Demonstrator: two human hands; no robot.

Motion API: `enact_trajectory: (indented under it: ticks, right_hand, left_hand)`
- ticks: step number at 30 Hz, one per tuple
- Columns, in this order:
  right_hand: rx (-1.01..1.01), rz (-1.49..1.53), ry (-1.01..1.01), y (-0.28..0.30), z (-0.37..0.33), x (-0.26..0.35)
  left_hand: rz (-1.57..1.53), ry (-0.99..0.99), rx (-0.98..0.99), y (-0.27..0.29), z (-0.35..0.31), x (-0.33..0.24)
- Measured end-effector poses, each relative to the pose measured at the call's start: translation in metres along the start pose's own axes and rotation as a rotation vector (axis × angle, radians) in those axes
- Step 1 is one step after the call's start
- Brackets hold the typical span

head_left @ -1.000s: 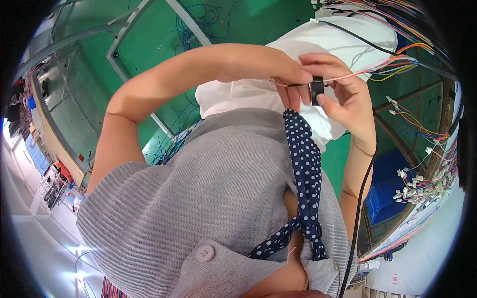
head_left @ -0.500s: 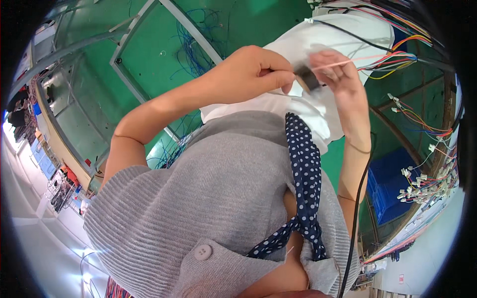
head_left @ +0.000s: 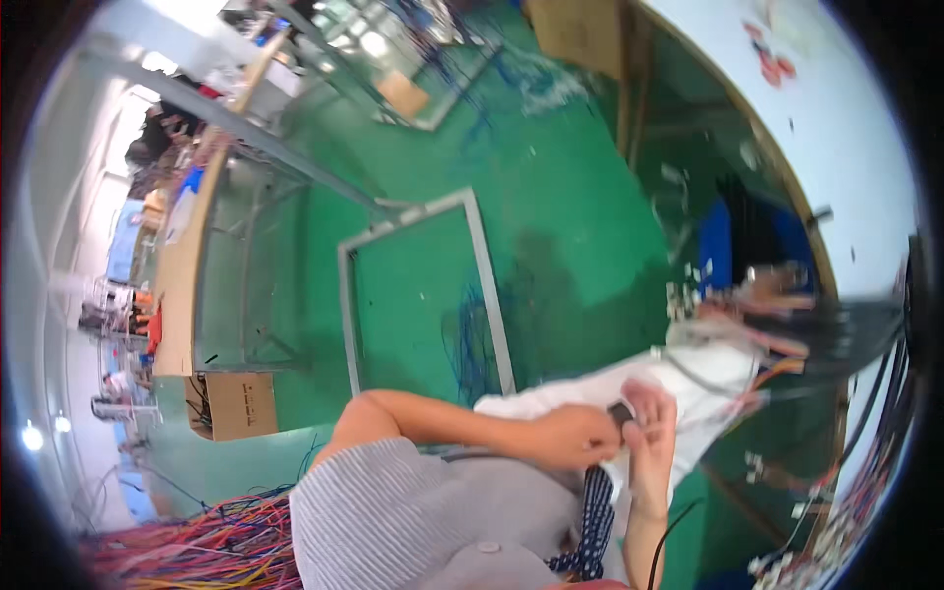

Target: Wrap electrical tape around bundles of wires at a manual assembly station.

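My hands meet over the white cloth (head_left: 703, 379) on my lap, with a small black roll (head_left: 621, 413), apparently tape, between them. My right hand (head_left: 649, 433) has its fingers bent around the roll's right side. Close against the roll's other side is my left hand (head_left: 575, 436), its fingers curled shut; what they pinch is too blurred to make out. Beyond my right hand, a blurred bundle of coloured wires with white connectors (head_left: 728, 329) lies over the far edge of the cloth.
A grey metal frame (head_left: 482, 285) lies on the green floor ahead, near loose blue wires (head_left: 472, 344). At left stand a long wooden table (head_left: 182, 305) and a cardboard box (head_left: 246, 405). A white-topped table (head_left: 836, 128) curves along the right. Many coloured wires (head_left: 197, 541) hang at lower left.
The view has tilted up and outward, showing more floor and tables, so my hands sit lower in it. They stay together at the black roll.
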State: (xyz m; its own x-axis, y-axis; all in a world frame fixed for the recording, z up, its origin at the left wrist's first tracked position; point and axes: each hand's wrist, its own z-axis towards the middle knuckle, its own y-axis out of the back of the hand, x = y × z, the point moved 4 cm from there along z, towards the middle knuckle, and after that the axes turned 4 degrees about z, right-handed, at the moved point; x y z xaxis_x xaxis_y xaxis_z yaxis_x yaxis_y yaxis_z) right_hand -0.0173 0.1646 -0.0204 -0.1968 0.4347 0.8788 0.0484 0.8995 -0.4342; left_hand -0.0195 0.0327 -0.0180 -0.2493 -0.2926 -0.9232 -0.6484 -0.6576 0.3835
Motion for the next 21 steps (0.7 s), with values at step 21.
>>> enact_trajectory:
  ticks: [21]
  right_hand:
    - [-0.256,0.096,0.071,0.229,-0.032,0.047]
  left_hand:
    - [0.54,-0.605,0.052,0.033,0.025,-0.003]
